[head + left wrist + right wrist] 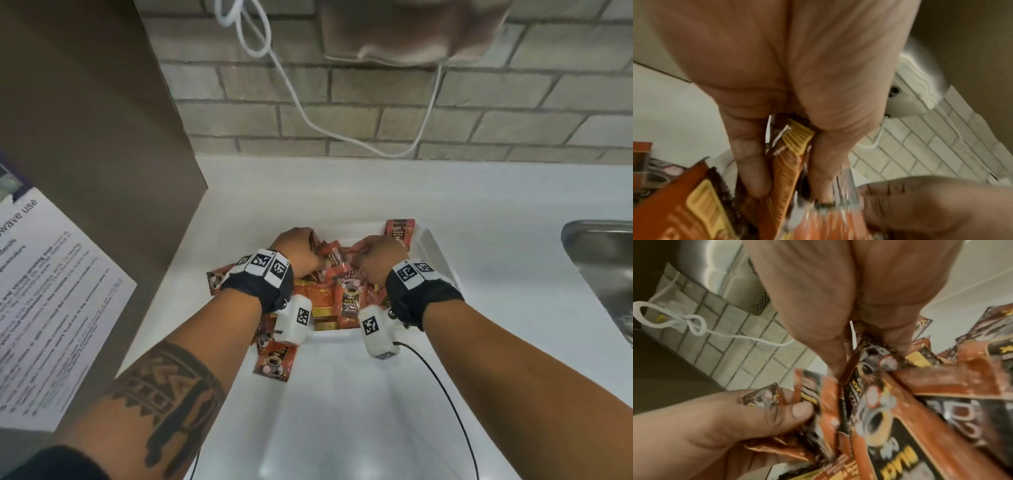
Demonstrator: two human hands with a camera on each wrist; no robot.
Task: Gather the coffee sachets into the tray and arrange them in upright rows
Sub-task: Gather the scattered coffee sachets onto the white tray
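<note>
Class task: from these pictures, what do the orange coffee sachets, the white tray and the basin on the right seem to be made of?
Orange-and-black coffee sachets: likely foil-lined plastic film, glossy; crimped ends and silvery glints in the left wrist view.
White rectangular tray: probably moulded plastic, smooth, with rounded rim.
Grey metal sink basin: apparently stainless steel, with a brushed sheen.

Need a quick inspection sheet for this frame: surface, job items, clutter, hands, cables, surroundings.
Surface: white counter.
Job's things: white tray holds a jumbled heap of coffee sachets; one upright sachet at its far right; loose sachet outside, near the left side.
Clutter: nothing seen.
Grippers: left hand and right hand each grip sachets over the tray.
Cables: white cord on the wall; black cable from the right wrist camera.
Surroundings: brick wall, steel sink, printed notice.
</note>
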